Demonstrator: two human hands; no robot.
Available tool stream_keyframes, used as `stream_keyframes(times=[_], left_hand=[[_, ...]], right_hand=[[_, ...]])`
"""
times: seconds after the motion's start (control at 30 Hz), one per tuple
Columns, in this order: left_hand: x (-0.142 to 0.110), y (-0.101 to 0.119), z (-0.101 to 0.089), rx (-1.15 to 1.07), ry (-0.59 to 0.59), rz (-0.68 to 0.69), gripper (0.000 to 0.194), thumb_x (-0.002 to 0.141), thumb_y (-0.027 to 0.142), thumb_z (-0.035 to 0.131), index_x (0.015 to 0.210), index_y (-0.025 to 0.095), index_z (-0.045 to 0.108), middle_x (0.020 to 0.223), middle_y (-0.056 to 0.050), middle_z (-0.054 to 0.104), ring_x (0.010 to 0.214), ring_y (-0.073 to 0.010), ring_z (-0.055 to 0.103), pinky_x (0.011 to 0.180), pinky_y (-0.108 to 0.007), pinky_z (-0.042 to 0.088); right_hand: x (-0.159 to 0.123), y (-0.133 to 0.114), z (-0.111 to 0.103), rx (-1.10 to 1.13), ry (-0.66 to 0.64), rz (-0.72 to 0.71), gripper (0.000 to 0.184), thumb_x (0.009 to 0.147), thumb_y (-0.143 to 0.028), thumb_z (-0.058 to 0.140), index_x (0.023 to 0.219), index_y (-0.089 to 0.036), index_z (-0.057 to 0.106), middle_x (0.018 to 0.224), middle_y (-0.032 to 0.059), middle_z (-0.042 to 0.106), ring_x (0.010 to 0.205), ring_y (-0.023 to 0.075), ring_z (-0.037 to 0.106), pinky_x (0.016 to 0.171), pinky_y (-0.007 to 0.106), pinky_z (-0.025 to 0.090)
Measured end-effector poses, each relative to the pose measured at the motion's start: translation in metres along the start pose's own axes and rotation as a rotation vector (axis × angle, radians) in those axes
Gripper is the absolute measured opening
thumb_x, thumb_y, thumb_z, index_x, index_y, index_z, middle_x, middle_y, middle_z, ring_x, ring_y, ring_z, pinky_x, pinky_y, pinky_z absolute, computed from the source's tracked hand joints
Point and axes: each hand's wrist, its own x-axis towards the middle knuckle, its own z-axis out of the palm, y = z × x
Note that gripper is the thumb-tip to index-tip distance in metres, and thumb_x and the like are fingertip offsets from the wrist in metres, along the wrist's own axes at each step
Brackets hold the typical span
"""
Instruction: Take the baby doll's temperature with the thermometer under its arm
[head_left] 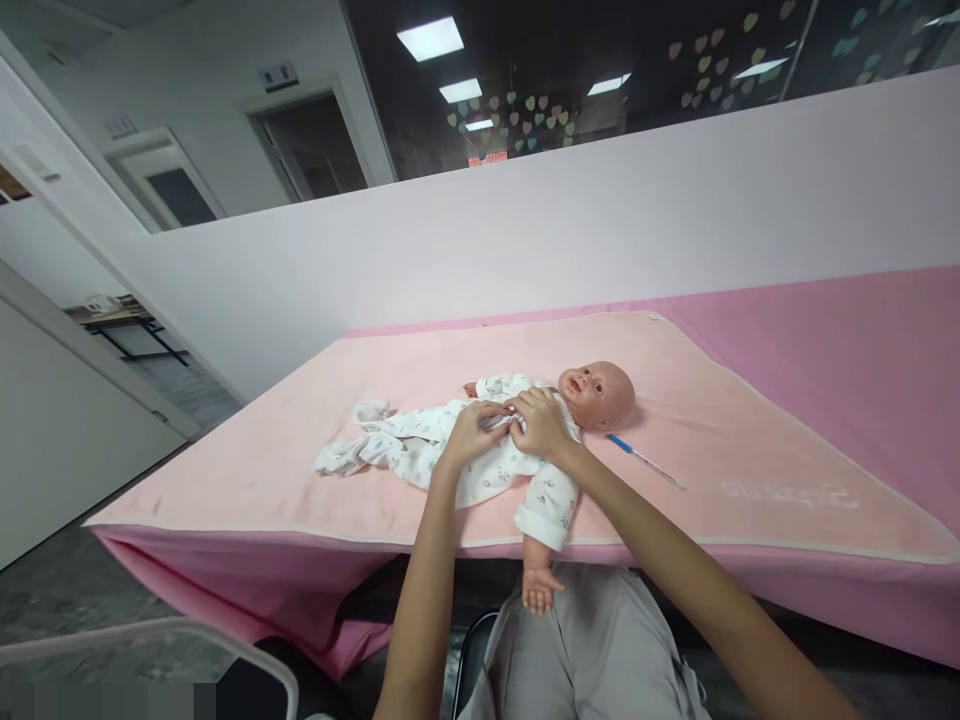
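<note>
A baby doll (598, 392) in a white printed romper (420, 450) lies on its back on a pale pink towel (750, 440), head to the right. One bare doll hand (541, 588) hangs over the table's near edge. My left hand (471, 432) and my right hand (541, 422) both rest on the doll's chest, fingers curled and pinching the romper's front. A thin blue and clear thermometer (643, 460) lies on the towel just right of the doll's head, apart from both hands.
The towel covers a table draped in a darker pink cloth (862, 360). A white partition wall (600, 220) runs behind the table. My grey-clad lap (592, 650) is under the near edge. A curved rail (150, 640) sits at the lower left.
</note>
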Motion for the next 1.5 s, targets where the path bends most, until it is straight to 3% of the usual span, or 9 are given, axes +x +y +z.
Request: stream_keyframes(times=[0.23, 0.6, 1.23, 1.5], left_hand=[[-0.0061, 0.0011, 0.0023, 0.140, 0.055, 0.056, 0.023, 0.078, 0.030, 0.053, 0.094, 0.020, 0.068, 0.096, -0.006, 0.066, 0.091, -0.0204, 0.058, 0.084, -0.034, 0.043], [-0.0066, -0.0006, 0.0026, 0.008, 0.075, -0.002, 0.027, 0.074, 0.016, 0.051, 0.094, 0.021, 0.068, 0.098, -0.004, 0.067, 0.093, -0.0191, 0.059, 0.086, -0.030, 0.044], [-0.0054, -0.0016, 0.0043, 0.062, 0.071, -0.007, 0.023, 0.078, 0.025, 0.051, 0.093, 0.021, 0.068, 0.096, -0.005, 0.067, 0.093, -0.0201, 0.058, 0.087, -0.033, 0.044], [-0.0061, -0.0027, 0.0037, -0.050, 0.069, -0.032, 0.023, 0.077, 0.022, 0.052, 0.092, 0.020, 0.068, 0.099, -0.005, 0.067, 0.095, -0.0194, 0.059, 0.086, -0.031, 0.044]], right_hand=[[-0.0094, 0.0016, 0.0022, 0.047, 0.183, -0.092, 0.021, 0.074, -0.007, 0.045, 0.084, -0.018, 0.060, 0.075, 0.0038, 0.059, 0.077, 0.0184, 0.049, 0.076, 0.033, 0.034], [-0.0073, -0.0010, 0.0028, 0.032, 0.226, -0.050, 0.019, 0.076, -0.007, 0.045, 0.083, -0.017, 0.059, 0.075, 0.0039, 0.059, 0.076, 0.0184, 0.049, 0.073, 0.033, 0.036], [-0.0082, 0.0016, 0.0053, 0.072, 0.248, -0.082, 0.023, 0.082, -0.009, 0.042, 0.088, -0.020, 0.062, 0.081, 0.0051, 0.060, 0.081, 0.0191, 0.051, 0.076, 0.035, 0.039], [-0.0089, 0.0026, 0.0077, 0.053, 0.237, -0.063, 0.023, 0.082, -0.008, 0.042, 0.092, -0.019, 0.061, 0.083, 0.0060, 0.060, 0.082, 0.0199, 0.051, 0.077, 0.036, 0.040]])
